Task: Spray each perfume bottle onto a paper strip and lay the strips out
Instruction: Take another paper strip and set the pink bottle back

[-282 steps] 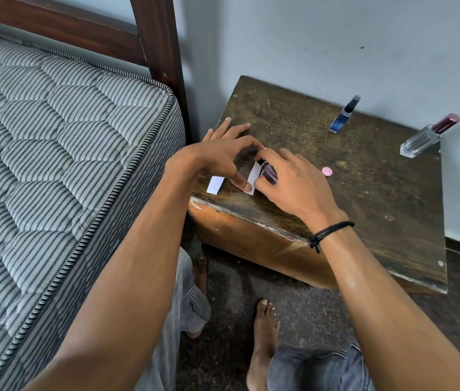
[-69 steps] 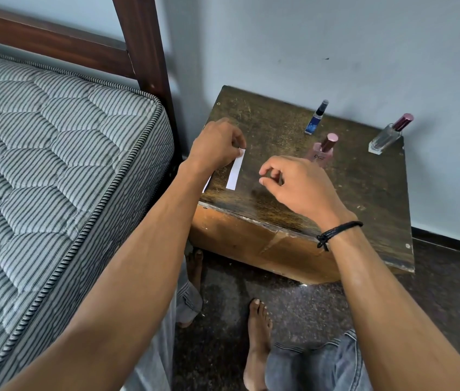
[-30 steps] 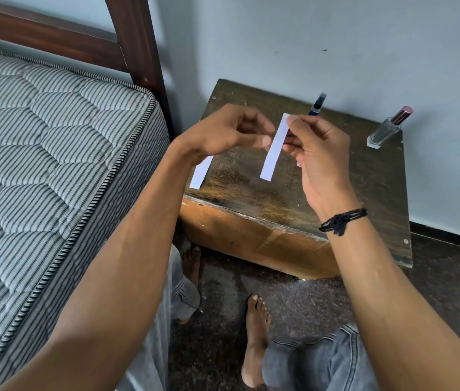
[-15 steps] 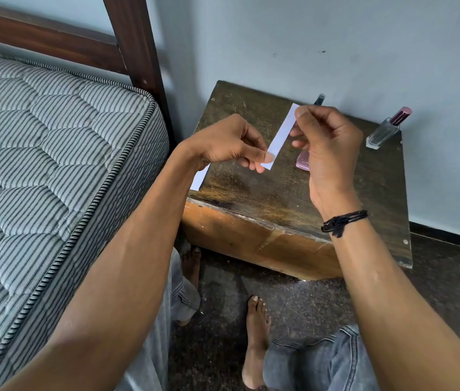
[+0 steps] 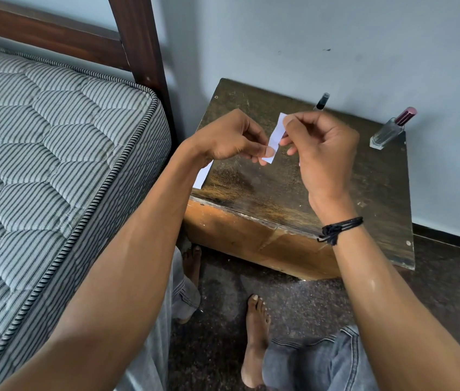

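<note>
Above the wooden bedside table [image 5: 378, 193] both hands hold one white paper strip [image 5: 276, 135]. My left hand [image 5: 231, 139] pinches its lower end between thumb and fingers. My right hand [image 5: 319, 148] pinches its upper end. A second white strip [image 5: 204, 176] lies at the table's left edge, partly under my left wrist. A thin bottle with a black cap [image 5: 322, 101] stands at the back by the wall, its body hidden by my right hand. A clear bottle with a maroon cap [image 5: 391, 129] stands at the back right. The pink bottle is hidden behind my right hand.
A striped quilted mattress [image 5: 39, 165] on a dark wooden bed frame [image 5: 135, 46] fills the left side. The grey wall [image 5: 336, 38] runs right behind the table. Below are my bare feet [image 5: 254, 334], jeans and dark floor.
Both hands stay on the strip; it now stands more upright and looks shorter, and my right hand has shifted slightly, hiding the pink bottle fully.
</note>
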`<state>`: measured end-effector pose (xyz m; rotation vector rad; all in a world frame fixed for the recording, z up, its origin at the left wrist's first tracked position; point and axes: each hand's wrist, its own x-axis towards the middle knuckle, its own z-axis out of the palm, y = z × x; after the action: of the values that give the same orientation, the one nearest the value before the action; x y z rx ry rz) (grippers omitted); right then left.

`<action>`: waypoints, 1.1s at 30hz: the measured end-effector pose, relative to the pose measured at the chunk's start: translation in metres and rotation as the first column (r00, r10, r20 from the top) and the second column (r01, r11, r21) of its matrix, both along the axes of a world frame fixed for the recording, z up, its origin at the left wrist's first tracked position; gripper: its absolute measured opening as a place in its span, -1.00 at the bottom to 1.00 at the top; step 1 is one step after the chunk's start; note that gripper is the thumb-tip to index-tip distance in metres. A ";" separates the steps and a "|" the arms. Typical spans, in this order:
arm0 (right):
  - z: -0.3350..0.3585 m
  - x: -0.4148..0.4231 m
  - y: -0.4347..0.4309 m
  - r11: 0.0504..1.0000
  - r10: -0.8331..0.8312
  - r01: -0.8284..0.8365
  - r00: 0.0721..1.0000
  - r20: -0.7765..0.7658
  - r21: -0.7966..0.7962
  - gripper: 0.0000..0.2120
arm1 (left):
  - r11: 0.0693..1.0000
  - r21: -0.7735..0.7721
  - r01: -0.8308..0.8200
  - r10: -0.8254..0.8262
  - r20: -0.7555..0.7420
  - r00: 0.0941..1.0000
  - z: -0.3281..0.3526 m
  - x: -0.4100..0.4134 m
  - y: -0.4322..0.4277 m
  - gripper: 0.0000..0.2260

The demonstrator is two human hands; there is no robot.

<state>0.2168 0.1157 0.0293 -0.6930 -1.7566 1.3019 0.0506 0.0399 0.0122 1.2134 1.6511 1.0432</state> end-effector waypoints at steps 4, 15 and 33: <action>0.000 0.000 0.003 0.998 -0.062 0.062 0.998 -0.004 -0.028 -0.93 | 1.000 -0.017 0.024 -0.024 -0.035 0.999 0.000 0.001 0.001 -0.89; -0.012 -0.004 0.012 0.995 -0.085 0.085 0.996 -0.013 0.050 -0.94 | 1.000 -0.010 -0.016 0.014 -0.153 0.988 -0.004 -0.008 0.000 -0.86; -0.023 -0.061 0.012 0.997 -0.080 0.075 0.982 0.172 0.032 -0.86 | 0.974 -0.145 -0.176 0.135 -0.256 0.957 -0.010 -0.036 -0.020 -0.88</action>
<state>0.1558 0.1277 0.0065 -0.8740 -1.8620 1.1944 0.0142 0.0200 0.0023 1.1501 2.0114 0.8538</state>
